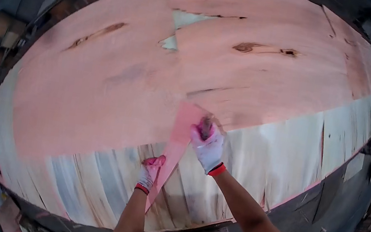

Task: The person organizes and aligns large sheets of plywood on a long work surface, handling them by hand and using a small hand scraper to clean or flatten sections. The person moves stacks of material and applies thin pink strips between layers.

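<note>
A narrow pink veneer strip [175, 146] is held between both hands near the middle of the scene, slightly toward the near edge. It runs from a wider far end, just beside the edge of the large pink sheet, down to a thin point near the person's body. The left hand [151, 172], in a white glove stained pink with a red cuff, is closed on the strip's left edge low down, the fingers curled round it. The right hand [208, 145], gloved the same way, is clenched at the strip's upper right corner; whether the strip itself or something small and dark is pinched there cannot be told, as the fingertips are blurred.

Beneath the strip, pale wood veneer sheets [281, 155] are laid side by side in long bands, and these fill the near part of the work surface from left to right. Over them, further away, a large pink veneer sheet [117, 86] is spread, covering most of the stack. In it, dark knot streaks are seen at the far left and far right, and a torn gap [183, 21] at the far middle shows a lighter layer below.

To the near right, a dark floor [340, 208] with scattered offcuts is seen. No containers are visible.
</note>
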The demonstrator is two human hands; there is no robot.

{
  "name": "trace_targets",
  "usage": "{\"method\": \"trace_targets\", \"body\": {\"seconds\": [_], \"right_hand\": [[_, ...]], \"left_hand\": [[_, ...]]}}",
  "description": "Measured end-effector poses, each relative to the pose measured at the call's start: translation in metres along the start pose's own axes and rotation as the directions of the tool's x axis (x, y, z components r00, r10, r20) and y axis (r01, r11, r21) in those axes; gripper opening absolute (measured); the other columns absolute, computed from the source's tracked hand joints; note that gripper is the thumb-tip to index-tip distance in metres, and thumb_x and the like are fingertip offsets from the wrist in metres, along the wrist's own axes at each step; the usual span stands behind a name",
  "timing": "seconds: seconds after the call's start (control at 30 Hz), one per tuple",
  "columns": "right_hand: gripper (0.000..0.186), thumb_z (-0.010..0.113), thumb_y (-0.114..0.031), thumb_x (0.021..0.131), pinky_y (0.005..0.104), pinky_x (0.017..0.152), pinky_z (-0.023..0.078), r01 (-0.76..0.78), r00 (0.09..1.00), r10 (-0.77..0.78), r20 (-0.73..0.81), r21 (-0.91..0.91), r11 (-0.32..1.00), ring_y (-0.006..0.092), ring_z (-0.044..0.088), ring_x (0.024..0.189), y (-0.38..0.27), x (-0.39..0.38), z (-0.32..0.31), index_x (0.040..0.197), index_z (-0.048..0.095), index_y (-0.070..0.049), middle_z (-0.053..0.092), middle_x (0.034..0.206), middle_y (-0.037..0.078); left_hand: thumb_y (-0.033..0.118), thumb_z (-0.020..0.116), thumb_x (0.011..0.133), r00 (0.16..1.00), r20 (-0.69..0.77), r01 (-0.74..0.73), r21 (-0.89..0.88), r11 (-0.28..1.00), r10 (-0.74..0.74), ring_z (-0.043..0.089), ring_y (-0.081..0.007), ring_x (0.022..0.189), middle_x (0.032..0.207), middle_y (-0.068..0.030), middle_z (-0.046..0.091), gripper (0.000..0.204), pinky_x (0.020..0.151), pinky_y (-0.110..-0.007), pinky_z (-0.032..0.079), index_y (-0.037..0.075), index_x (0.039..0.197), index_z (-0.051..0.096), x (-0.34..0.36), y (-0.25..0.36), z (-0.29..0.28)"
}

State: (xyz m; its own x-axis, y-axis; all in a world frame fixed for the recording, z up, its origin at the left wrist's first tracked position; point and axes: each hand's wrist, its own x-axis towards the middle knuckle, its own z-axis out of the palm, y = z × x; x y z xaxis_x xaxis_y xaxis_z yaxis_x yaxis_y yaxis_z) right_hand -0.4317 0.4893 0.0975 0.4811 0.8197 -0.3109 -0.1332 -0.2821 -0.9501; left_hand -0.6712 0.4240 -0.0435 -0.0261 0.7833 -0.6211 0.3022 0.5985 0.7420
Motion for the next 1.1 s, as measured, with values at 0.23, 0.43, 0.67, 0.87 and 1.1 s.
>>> {"method": "trace_targets", "body": {"seconds": [0.23,0.43,0.67,0.87,1.1], "right_hand": [[0.017,0.060,-0.016,0.088,0.0268,0.062,0.048,0.541,0.823,-0.508,0.255,-0.079,0.837,0.0112,0.058,0.074,-0.097,0.045,0.021,0.101,0.059,-0.005,0.062,0.085,0.002],[0.016,0.060,-0.012,0.089,0.0285,0.061,0.049,0.795,0.536,-0.715,-0.449,-0.016,0.606,0.0141,0.059,0.068,-0.184,0.190,-0.021,0.101,0.060,-0.001,0.062,0.083,0.006],[0.056,0.045,-0.010,0.086,0.0421,0.082,0.052,0.413,0.775,-0.525,0.351,-0.911,0.002,0.0318,0.065,0.098,-0.123,0.295,0.060,0.140,0.032,-0.005,0.057,0.125,0.015],[0.057,0.046,-0.011,0.084,0.0425,0.087,0.050,0.331,0.835,-0.463,0.297,-0.944,-0.008,0.0314,0.063,0.104,-0.081,0.332,0.117,0.140,0.035,-0.006,0.056,0.127,0.017],[0.044,0.048,-0.016,0.082,0.0292,0.054,0.047,-0.164,0.828,-0.006,0.561,0.253,0.953,0.0163,0.059,0.063,-0.085,0.422,0.022,0.122,0.050,0.002,0.059,0.121,0.018]], "left_hand": [[0.014,0.062,0.089,0.996,0.038,-0.081,-0.033,0.996,0.083,0.056,-0.0091,0.070,0.077,-0.0013,0.065,0.017,0.067,-0.024,0.047,-0.002,0.087,0.068,0.017,-0.007,-0.014],[0.024,0.069,0.085,0.976,-0.081,0.195,-0.071,0.978,-0.200,0.054,-0.0091,0.069,0.076,-0.0022,0.064,0.025,0.066,-0.025,0.046,-0.001,0.088,0.069,-0.007,0.048,0.004],[0.034,0.067,0.086,0.996,-0.089,0.016,0.051,0.999,-0.011,0.056,-0.0119,0.065,0.070,-0.0025,0.063,0.036,0.061,-0.027,0.047,-0.002,0.088,0.069,-0.004,0.019,-0.010],[0.031,0.063,0.088,0.978,-0.091,0.198,0.124,0.972,-0.188,0.057,-0.0133,0.064,0.070,-0.0056,0.064,0.034,0.062,-0.029,0.048,-0.002,0.084,0.068,-0.011,0.051,-0.005],[0.024,0.070,0.083,0.992,-0.118,0.030,-0.026,0.999,-0.033,0.052,-0.0107,0.064,0.072,-0.0007,0.061,0.027,0.061,-0.027,0.046,-0.002,0.080,0.066,-0.001,0.028,0.003]]}}
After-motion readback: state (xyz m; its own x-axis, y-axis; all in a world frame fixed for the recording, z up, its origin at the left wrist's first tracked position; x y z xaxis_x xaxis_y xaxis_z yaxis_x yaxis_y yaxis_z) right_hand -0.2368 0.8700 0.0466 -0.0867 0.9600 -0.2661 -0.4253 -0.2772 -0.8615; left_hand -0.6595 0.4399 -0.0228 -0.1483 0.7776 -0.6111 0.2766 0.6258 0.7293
